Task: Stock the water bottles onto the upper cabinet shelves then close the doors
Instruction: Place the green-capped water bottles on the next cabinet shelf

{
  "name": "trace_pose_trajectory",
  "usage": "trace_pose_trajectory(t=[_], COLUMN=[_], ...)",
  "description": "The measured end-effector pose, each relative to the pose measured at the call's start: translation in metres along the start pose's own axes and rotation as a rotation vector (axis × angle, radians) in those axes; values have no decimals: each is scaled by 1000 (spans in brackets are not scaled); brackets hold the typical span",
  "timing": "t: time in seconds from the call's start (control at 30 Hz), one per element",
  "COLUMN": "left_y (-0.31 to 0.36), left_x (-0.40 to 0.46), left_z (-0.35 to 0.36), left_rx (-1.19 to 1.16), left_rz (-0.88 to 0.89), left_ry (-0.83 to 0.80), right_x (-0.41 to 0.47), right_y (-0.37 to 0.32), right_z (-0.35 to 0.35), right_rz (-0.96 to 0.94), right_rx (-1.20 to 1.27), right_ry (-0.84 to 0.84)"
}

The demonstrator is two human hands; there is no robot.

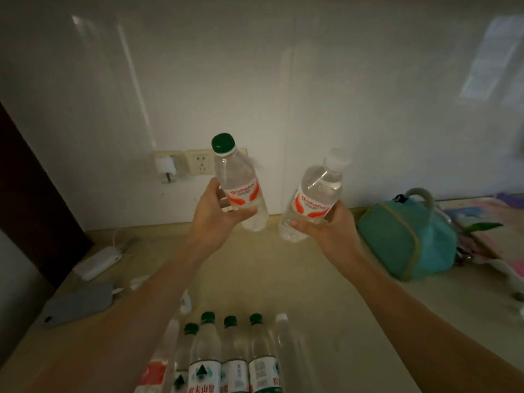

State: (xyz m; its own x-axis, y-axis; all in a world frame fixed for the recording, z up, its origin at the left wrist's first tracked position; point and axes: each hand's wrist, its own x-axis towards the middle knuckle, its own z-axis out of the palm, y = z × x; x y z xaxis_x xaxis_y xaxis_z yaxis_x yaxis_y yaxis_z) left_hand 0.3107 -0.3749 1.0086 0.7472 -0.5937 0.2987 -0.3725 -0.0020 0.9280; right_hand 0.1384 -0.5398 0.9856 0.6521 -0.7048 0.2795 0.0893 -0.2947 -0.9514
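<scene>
Two bottles are held up above the counter (255, 279), side by side and apart, in front of the wall (368, 109). The left hand (215, 214) holds the left bottle (241, 188), the right hand (326, 225) holds the right bottle (314, 197), which leans to the right. A row of bottles (235, 355) stands at the near edge, below the arms. A bag (408, 239) lies on the counter at the right. A socket (200, 165) is on the wall behind the left bottle.

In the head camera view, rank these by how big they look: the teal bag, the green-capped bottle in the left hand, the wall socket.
1. Teal bag, clearly largest.
2. Green-capped bottle in the left hand, though held nearer the camera, so unsure.
3. Wall socket, smallest.
</scene>
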Motion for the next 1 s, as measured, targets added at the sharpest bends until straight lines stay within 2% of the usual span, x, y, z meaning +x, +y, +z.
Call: trace_pose_trajectory(t=[0.13, 0.3, 0.47, 0.63, 0.77, 1.0], left_y=[84, 180, 265, 336, 385, 409], left_x=[10, 21, 34, 56, 82, 142], left_z=[-13, -16, -12, -5, 0, 5], left_rx=[18, 9, -107, -169, -119, 64], left_rz=[200, 408, 549, 670, 662, 451], left_ry=[0, 43, 72, 156, 178, 78], right_x=[2, 8, 24, 54, 88, 144], right_y=[-76, -171, -259, -322, -355, -381], right_z=[-11, -34, -63, -93, -111, -130], right_rz=[-149, -351, -511, -573, -541, -328], right_rx=[28, 72, 116, 108, 67, 0], right_ry=[125, 202, 247, 263, 260, 185])
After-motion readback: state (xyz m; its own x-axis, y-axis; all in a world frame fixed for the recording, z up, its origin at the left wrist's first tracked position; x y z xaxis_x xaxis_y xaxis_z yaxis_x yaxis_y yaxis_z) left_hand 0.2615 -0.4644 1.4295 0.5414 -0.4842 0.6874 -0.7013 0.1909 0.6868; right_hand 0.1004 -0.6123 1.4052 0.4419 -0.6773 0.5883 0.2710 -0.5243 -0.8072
